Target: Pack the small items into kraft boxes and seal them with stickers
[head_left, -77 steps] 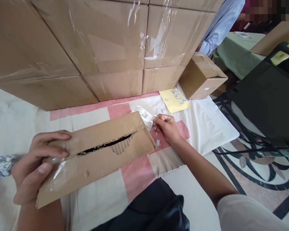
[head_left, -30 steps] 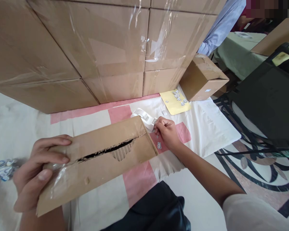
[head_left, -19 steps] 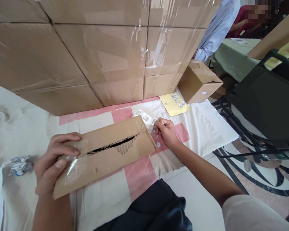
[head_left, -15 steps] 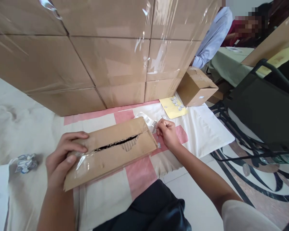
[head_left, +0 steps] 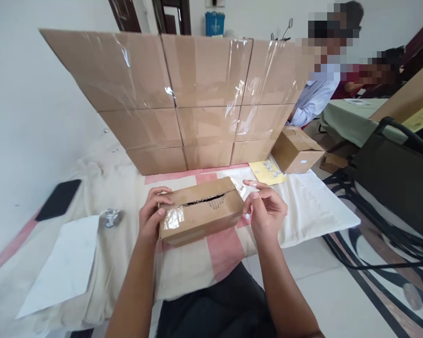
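A brown cardboard box [head_left: 197, 218] lies on the cloth-covered table, a ragged dark slit along its top and clear tape at its left end. My left hand [head_left: 153, 213] grips that left end, fingers over the top. At the opposite end is my right hand [head_left: 268, 209], thumb and a finger pinched together by the box's corner while another finger sticks out. What the pinch holds, if anything, is too small to make out. A white strip [head_left: 240, 188] shows behind the box, partly hidden. Behind it, a yellow sheet [head_left: 264, 172] carries several small pale stickers.
Taped cardboard boxes [head_left: 207, 126] form a wall behind. Another carton [head_left: 296, 152] stands at the right. To the left are a crumpled clear-and-white wad [head_left: 112, 218], white paper [head_left: 65, 263] and a dark flat device [head_left: 59, 199]. A person's sleeve [head_left: 319, 94] and a dark chair [head_left: 391, 178] are farther right.
The camera view has tilted up and widened, bringing the left table side into sight. My right hand has turned, one finger now extended, and sits nearer the box's corner. My left hand keeps its grip.
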`<control>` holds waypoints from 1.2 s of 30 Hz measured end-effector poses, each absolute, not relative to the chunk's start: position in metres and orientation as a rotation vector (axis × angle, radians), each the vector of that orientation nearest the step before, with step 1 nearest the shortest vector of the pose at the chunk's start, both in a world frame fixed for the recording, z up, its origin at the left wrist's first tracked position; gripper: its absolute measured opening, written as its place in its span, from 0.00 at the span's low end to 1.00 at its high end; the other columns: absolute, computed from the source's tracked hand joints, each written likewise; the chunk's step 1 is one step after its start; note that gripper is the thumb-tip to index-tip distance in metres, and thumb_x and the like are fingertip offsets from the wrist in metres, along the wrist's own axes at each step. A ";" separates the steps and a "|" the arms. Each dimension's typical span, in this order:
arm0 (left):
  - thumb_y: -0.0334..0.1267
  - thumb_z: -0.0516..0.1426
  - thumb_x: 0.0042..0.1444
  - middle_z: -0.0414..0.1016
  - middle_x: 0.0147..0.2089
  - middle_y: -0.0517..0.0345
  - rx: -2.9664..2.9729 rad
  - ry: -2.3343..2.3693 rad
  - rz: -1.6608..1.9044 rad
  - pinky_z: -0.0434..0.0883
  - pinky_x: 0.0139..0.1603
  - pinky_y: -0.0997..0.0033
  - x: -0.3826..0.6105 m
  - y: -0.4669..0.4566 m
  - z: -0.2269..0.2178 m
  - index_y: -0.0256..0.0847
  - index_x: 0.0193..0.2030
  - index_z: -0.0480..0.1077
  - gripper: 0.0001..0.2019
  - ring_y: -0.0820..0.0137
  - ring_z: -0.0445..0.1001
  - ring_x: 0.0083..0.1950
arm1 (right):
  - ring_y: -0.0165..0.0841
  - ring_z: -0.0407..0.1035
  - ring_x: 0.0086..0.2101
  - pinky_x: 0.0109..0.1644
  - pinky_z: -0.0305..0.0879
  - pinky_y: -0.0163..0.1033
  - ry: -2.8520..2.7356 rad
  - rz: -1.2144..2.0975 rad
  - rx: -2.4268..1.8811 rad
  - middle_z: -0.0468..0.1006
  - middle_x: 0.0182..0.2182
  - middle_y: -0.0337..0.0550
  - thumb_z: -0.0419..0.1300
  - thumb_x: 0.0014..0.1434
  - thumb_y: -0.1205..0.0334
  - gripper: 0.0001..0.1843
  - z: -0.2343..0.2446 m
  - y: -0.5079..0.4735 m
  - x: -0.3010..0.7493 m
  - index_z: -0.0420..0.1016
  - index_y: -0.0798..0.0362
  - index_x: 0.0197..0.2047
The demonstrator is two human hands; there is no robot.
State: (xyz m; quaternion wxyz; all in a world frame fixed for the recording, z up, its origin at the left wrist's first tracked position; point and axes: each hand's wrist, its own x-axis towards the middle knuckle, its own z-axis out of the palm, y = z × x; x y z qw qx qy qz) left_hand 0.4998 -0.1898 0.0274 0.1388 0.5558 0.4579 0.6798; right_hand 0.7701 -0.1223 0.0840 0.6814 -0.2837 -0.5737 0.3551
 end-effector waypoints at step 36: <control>0.46 0.66 0.58 0.76 0.42 0.54 1.299 1.785 1.872 0.73 0.50 0.63 0.581 -0.244 0.112 0.43 0.31 0.79 0.10 0.64 0.76 0.47 | 0.42 0.81 0.44 0.44 0.75 0.44 -1.758 1.186 -0.281 0.85 0.47 0.53 0.60 0.68 0.61 0.12 0.094 -0.171 0.712 0.80 0.50 0.33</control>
